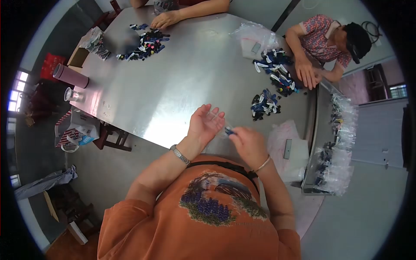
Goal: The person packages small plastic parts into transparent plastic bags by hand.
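My left hand (203, 125) is raised over the table's near edge, palm up, with fingers half curled. A thin clear piece, apparently a plastic bag (212, 114), shows between its thumb and fingers. Close beside it, my right hand (249, 145) pinches a small dark blue piece (229, 131) between thumb and fingertips. The fingers hide much of that piece, so its exact kind cannot be made out. Ahead and to the right lies the nearest pile of small dark blue, black and white pieces (265, 104).
Across the metal table (186, 65), another person's hand (167, 19) rests by a second pile (149, 45). At right, a seated co-worker's hand (307, 73) is beside more pieces (277, 63). A tray (308, 184) holds filled clear bags (336, 169). A pink tumbler (71, 76) stands left.
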`<state>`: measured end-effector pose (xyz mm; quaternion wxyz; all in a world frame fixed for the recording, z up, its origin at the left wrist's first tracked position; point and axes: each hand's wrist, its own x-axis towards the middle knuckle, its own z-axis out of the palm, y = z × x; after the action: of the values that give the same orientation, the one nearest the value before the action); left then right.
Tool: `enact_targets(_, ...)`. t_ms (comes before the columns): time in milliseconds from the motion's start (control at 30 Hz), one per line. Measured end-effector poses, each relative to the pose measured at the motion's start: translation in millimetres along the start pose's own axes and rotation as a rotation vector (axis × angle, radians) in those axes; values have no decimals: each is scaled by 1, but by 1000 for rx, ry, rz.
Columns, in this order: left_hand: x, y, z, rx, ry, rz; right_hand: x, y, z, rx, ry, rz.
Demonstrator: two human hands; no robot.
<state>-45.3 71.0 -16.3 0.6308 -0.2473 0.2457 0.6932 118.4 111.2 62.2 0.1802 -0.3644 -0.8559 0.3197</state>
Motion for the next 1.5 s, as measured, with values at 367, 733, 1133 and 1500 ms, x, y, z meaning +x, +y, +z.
enact_targets(367,9,-23,-17,41,-209,-15,3,-10,18,-236,139,-60)
enact_targets(733,-11,-50,2,-69,-76,-298,20,116,-13,-665,491,217)
enact_targets(1133,-11,-40,2,-18,-33,-266,21,123,9,-387,404,212)
enact_targets(1500,-13,-32,-5,5,-56,-242,18,133,6,-350,258,204)
